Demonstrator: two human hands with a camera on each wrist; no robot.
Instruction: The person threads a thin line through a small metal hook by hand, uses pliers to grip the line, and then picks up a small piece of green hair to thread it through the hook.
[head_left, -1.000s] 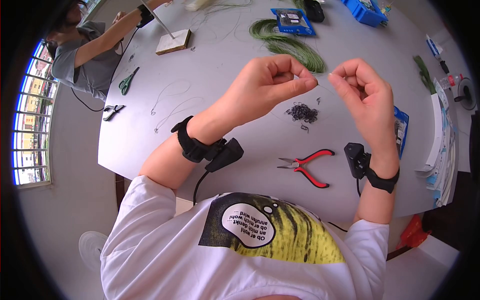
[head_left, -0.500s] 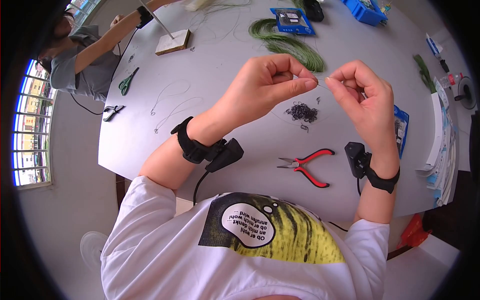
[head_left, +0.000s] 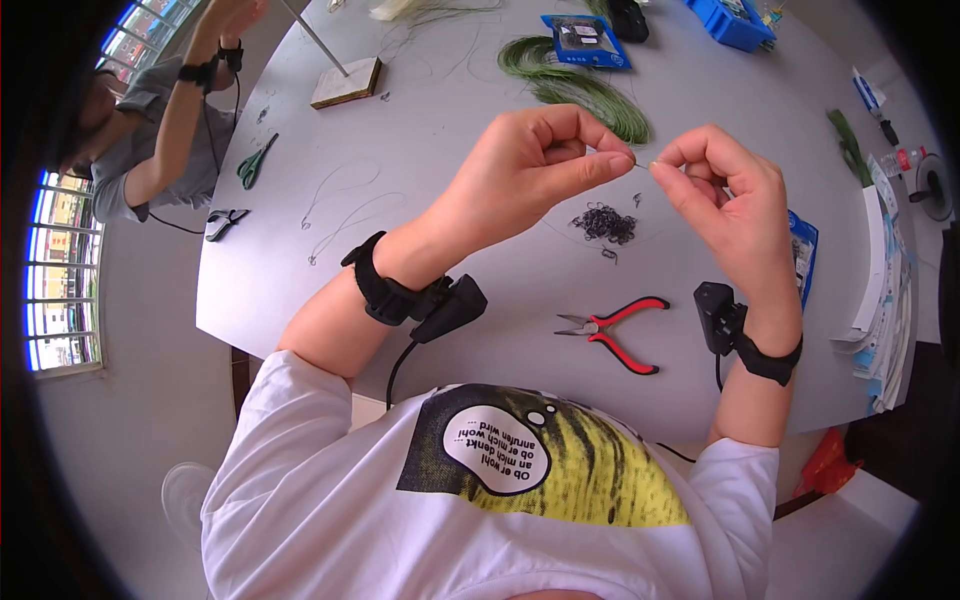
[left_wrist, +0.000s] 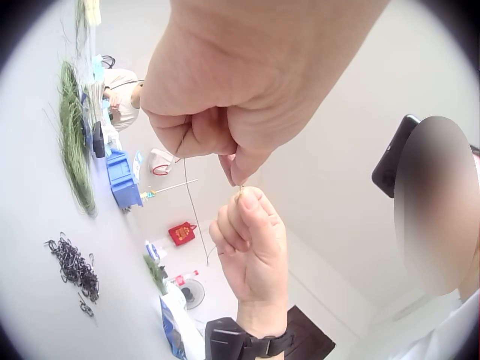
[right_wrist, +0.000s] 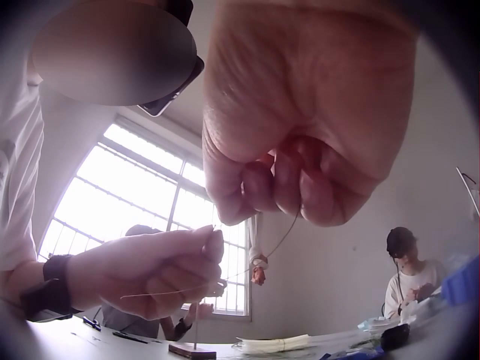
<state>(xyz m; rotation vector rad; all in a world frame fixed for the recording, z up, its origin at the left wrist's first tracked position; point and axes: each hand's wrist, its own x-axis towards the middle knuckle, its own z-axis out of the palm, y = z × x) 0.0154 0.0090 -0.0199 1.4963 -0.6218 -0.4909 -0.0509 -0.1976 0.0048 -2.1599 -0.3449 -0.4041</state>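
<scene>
Above the table, my left hand [head_left: 540, 170] pinches a thin line [head_left: 642, 166] between thumb and forefinger. My right hand [head_left: 738, 200] pinches the same line just to the right, with a short gap between the fingertips. In the right wrist view, a loose length of line [right_wrist: 285, 237] curves down from the right fingers. The left wrist view shows both sets of fingertips almost meeting. Below the hands lies a pile of small dark metal rings or clips [head_left: 606, 225]. Nearer my body are red-handled pliers [head_left: 610, 330], their handles spread.
A bundle of green line [head_left: 590, 90] lies beyond the hands, by a blue packet [head_left: 590, 45]. Looped lines [head_left: 345, 220], green scissors [head_left: 257, 162] and black-handled pliers [head_left: 226, 224] lie left. A wooden block [head_left: 346, 86] holds a rod. Another person [head_left: 150, 140] sits at the left.
My right fingertips have come in to the line beside the left fingertips and now pinch it. The left hand has barely moved. The person at the left has raised their arms.
</scene>
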